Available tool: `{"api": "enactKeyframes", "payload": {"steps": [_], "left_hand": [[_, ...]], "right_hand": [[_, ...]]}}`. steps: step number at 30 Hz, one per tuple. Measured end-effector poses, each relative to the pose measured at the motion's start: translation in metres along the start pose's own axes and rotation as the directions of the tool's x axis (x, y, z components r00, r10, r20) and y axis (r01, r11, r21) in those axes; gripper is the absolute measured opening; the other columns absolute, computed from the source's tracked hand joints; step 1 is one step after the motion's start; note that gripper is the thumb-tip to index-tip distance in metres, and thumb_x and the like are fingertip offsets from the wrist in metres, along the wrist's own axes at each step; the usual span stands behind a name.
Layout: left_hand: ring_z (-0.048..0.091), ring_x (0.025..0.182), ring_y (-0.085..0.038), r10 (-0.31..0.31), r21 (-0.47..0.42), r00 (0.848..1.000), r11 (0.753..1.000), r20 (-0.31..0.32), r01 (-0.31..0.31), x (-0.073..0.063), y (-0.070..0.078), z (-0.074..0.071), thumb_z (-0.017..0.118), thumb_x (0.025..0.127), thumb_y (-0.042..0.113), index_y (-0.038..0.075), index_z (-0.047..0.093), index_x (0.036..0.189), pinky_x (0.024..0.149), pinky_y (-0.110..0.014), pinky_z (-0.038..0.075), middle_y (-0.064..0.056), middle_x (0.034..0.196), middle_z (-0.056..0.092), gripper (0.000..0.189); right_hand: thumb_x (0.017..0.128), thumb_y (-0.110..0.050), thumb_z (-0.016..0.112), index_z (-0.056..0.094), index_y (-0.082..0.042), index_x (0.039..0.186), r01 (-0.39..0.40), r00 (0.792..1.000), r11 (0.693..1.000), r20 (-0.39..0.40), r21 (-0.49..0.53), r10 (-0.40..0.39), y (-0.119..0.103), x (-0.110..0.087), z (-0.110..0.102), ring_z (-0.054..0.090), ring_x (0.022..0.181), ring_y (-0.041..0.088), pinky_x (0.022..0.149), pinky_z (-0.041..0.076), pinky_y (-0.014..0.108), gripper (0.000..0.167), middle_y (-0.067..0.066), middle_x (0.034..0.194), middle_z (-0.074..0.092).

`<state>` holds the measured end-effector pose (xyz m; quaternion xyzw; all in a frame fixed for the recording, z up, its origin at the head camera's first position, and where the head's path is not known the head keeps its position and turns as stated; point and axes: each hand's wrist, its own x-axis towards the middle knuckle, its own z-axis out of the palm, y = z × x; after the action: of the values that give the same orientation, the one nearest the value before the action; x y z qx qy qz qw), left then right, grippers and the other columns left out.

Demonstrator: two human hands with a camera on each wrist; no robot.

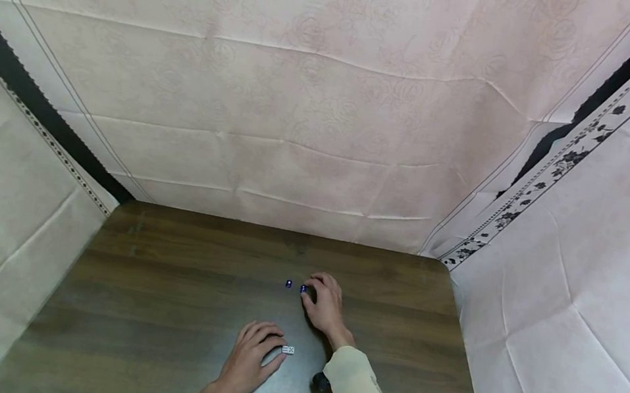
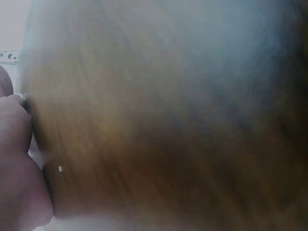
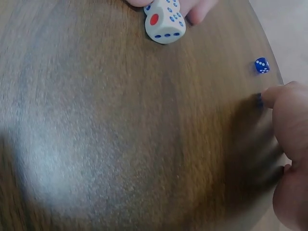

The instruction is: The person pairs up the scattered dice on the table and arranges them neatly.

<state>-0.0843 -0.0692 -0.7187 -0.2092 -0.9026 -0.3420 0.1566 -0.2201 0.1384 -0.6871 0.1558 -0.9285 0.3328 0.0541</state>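
Two white dice (image 1: pixel 287 350) sit side by side on the table between the thumb and index finger of my left hand (image 1: pixel 250 357). In the right wrist view, the nearer white die (image 3: pixel 164 26) shows one red pip on one face and three blue pips on another, with fingertips at both sides of the pair. Farther forward, my right hand (image 1: pixel 326 304) pinches a blue die (image 1: pixel 303 288) between thumb and index finger, close over the tabletop; its fingertips partly hide it. Just left of it lies a second blue die (image 3: pixel 262 65) with white pips.
The brown wood-grain table (image 1: pixel 172 284) has rounded far corners. Pale cloth (image 1: pixel 301 121) hangs behind its far edge, and more cloth (image 1: pixel 586 312) drapes along both sides. A black device (image 1: pixel 320 382) sits by the right sleeve (image 1: pixel 364 389).
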Motion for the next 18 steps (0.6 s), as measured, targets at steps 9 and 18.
{"api": "enactKeyframes", "payload": {"steps": [9,18], "left_hand": [[0.070,0.129,-0.031,0.008,0.010,1.000,1.000,-0.004,-0.008,0.0000,-0.0007,0.0004,0.093,0.096,0.030,0.027,0.084,0.113,0.115,-0.071,0.047,0.003,0.128,0.078,0.019],[0.070,0.128,-0.032,0.001,0.002,1.000,1.000,-0.007,-0.001,0.0000,-0.0005,0.0007,0.093,0.096,0.030,0.027,0.084,0.113,0.115,-0.071,0.047,0.003,0.127,0.078,0.019]], "right_hand": [[0.102,-0.013,0.084,0.084,-0.008,0.114,0.006,0.999,1.000,-0.048,0.008,-0.006,-0.0007,0.0003,0.0032,0.060,0.143,0.042,0.126,0.041,0.070,0.013,0.017,0.143,0.071],[0.102,-0.013,0.083,0.083,-0.008,0.113,0.022,0.998,1.000,-0.066,-0.003,-0.022,0.0002,0.0000,0.0040,0.061,0.141,0.042,0.123,0.042,0.070,0.011,0.017,0.142,0.072]]}}
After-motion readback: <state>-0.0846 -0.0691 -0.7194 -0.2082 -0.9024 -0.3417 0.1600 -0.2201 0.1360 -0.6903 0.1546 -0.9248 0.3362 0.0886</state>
